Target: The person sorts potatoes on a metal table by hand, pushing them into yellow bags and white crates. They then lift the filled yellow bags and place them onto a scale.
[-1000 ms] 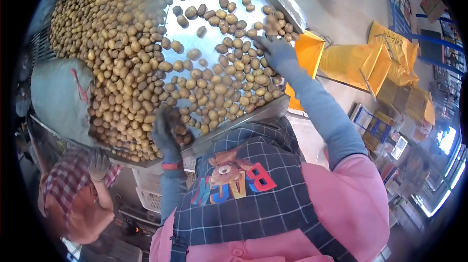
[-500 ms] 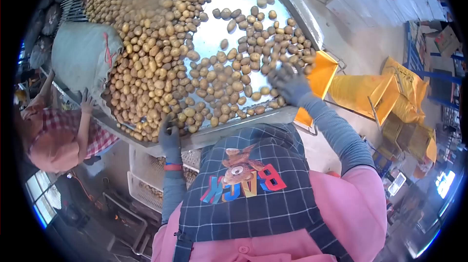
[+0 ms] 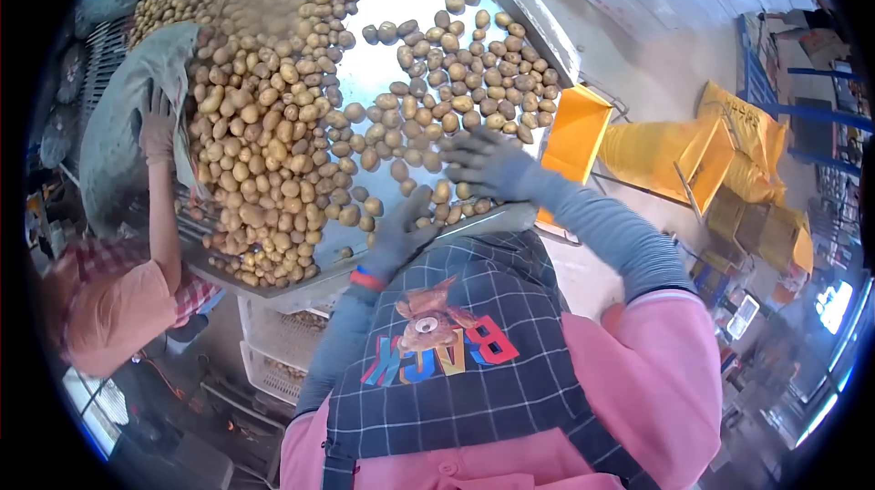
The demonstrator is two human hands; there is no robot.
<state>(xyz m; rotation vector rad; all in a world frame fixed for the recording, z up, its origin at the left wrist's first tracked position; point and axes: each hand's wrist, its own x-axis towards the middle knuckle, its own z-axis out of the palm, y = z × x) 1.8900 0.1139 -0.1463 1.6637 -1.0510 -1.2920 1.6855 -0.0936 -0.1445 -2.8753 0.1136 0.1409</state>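
Observation:
Potatoes [image 3: 264, 125] lie heaped on the left of a metal sorting table [image 3: 365, 80], with a looser spread of them on the right. My right hand [image 3: 488, 165], in a grey glove, is over the near potatoes with its fingers spread, touching or just above them. My left hand [image 3: 399, 233], gloved too and with a red band at the wrist, is at the table's near edge beside a few potatoes. Its fingers and thumb are apart, and no potato shows in it.
At left, another person's gloved hand [image 3: 158, 128] presses on a green sack [image 3: 123, 144] by the heap. A yellow chute [image 3: 576, 130] hangs at the table's right corner, near yellow sacks [image 3: 743, 144]. White crates [image 3: 273, 330] with potatoes stand under the table.
My left hand has moved right along the near edge. My right hand has swept left, and the right-hand potatoes have shifted. The other person's hand has moved up onto the sack, which is now tilted.

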